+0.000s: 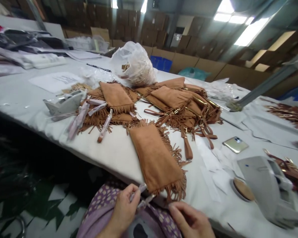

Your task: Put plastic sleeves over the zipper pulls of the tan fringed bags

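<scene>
pinching a plastic-wrapped strap (143, 188) between thumb and finger, my left grip (124, 206) is clamped at the near end of a tan fringed pouch (156, 155). that pouch lies flat on the white surface (116, 152), by its near edge, right in front of me. my right grip (192, 219) is just beside the pouch's near right corner, fingers curled; i cannot tell whether they hold anything. farther back lie a pile of similar pouches (169, 97) and, left of it, a smaller stack (115, 94). a phone (235, 144) rests to the right.
</scene>
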Action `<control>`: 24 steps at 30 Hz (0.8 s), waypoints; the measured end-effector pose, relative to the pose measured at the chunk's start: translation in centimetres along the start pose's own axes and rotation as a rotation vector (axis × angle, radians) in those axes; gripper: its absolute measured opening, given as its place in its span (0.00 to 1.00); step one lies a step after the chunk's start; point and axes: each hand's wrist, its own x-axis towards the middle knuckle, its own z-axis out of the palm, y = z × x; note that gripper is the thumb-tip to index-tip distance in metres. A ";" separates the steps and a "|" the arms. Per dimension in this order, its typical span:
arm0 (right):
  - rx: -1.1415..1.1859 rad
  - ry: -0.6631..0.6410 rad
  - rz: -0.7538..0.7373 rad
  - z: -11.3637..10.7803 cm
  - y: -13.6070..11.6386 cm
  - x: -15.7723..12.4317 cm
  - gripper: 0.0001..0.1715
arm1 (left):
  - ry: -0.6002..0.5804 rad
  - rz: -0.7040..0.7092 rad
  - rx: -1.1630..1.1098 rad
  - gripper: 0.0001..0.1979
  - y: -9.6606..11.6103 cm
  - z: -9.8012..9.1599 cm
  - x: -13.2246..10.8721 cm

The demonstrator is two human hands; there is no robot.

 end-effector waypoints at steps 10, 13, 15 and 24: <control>-0.075 0.055 -0.019 8.3 -0.5 4.4 0.30 | 0.005 0.076 0.037 0.11 0.1 -0.2 -0.1; -0.151 0.136 0.003 9.0 -0.1 4.4 0.31 | 0.016 0.085 0.055 0.11 -0.1 -0.2 -0.1; -0.168 0.172 0.001 9.2 0.0 4.3 0.31 | 0.019 0.073 0.035 0.12 -0.2 -0.2 -0.2; -0.075 0.116 0.103 9.4 0.4 4.4 0.33 | -0.128 -0.252 -0.461 0.22 -0.2 -0.2 0.8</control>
